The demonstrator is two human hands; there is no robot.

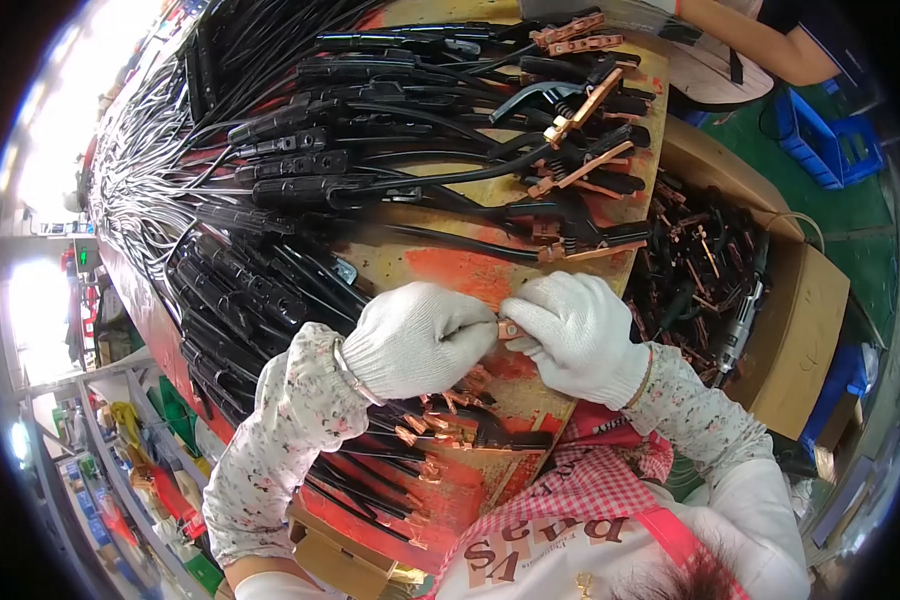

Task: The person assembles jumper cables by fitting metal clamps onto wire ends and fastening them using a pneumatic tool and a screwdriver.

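Observation:
My left hand (417, 338), in a white knitted glove, is closed with its fingertips pinched near a small copper piece (510, 329). Whatever lies inside its fingers is hidden. My right hand (578, 335), gloved the same way, pinches the copper piece between thumb and fingers. Both hands meet over the red-stained wooden table (460, 272). Just beyond them lie black clamps with copper jaws (580, 240) on black cables. Below my left hand are several cable ends with copper fittings (432, 425).
Bundled black cables (160, 170) and black handles (300, 165) spread across the table's left side. A cardboard box (805, 325) of clamp parts and a metal tool (740, 325) stands at the right. A co-worker's arm (755, 40) shows at top right, near a blue crate (810, 135).

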